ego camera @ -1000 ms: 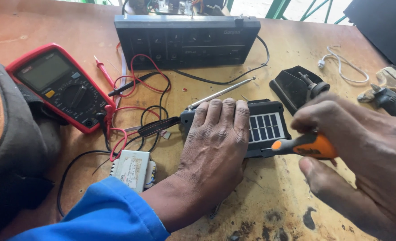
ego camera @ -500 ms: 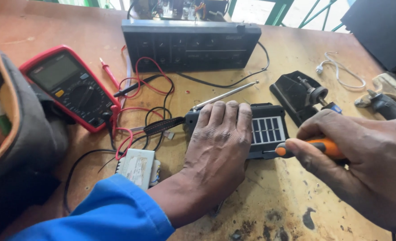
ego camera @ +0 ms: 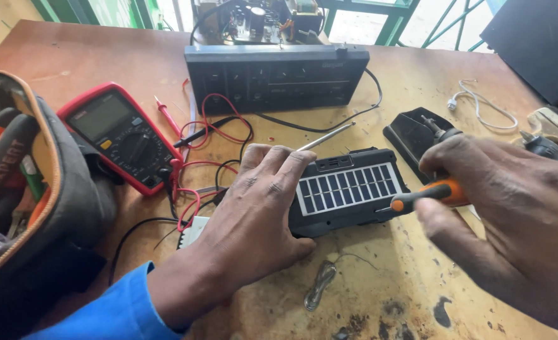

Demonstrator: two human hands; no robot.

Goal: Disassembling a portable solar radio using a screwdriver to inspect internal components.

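A small black radio with a solar panel (ego camera: 348, 189) on top lies flat on the worn wooden table (ego camera: 417, 82). My left hand (ego camera: 253, 220) presses down on its left end, fingers spread over the case. My right hand (ego camera: 512, 220) grips an orange-handled screwdriver (ego camera: 427, 194), its tip touching the radio's right edge. The radio's thin silver antenna (ego camera: 326, 136) sticks out toward the back.
A red multimeter (ego camera: 118, 135) with red and black leads (ego camera: 209, 135) lies at left. A black amplifier panel (ego camera: 276, 75) stands at the back. A tool bag (ego camera: 21, 208) fills the left edge. A black cover piece (ego camera: 408, 135) and white cable (ego camera: 480, 104) lie at right.
My left hand slid left off the solar panel, uncovering it. My right hand shifted the screwdriver tip to the radio's right edge. The view moved closer.
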